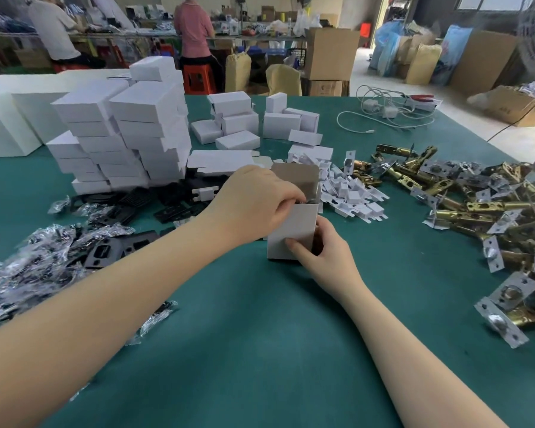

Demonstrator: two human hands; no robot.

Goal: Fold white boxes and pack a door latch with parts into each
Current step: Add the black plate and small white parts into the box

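Observation:
A small white box (292, 230) stands upright on the green table (260, 335), its top flap open and showing a brown inside. My right hand (320, 251) grips the box's lower right side, thumb across the front. My left hand (254, 202) is at the box's open top, fingers curled and pinching something small and shiny at the rim; what it is stays mostly hidden. Brass door latches (476, 208) lie heaped at the right. Bagged parts and black plates (59, 248) lie at the left.
Stacks of folded white boxes (127, 134) rise behind my left hand, with flat unfolded blanks (223, 162) and small white card pieces (349, 193) nearby. White cables and chargers (389, 112) lie at the far right. Two people work at a bench in the background.

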